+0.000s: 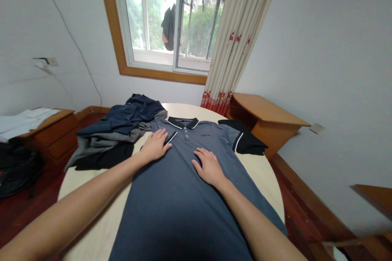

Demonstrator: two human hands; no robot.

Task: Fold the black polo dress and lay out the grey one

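A dark grey polo shirt [186, 195] lies face up on the round table, its black, white-edged collar at the far end and its hem toward me. My left hand [155, 145] rests flat on the shirt's left sleeve, which is turned inward over the chest; the fingers are stretched out. On the middle of the chest lies my right hand [208, 166], palm down with fingers extended, near the buttons and a small dark logo. The right sleeve spreads outward over a folded black garment [251, 142]. Neither hand grips anything.
The pale round table [263, 175] also holds a pile of navy, grey and black clothes [119, 120] at the left. A wooden desk [266, 108] stands behind right, beside a curtain [239, 40] and window. At far left are a wooden cabinet [58, 130] and a black bag [18, 171].
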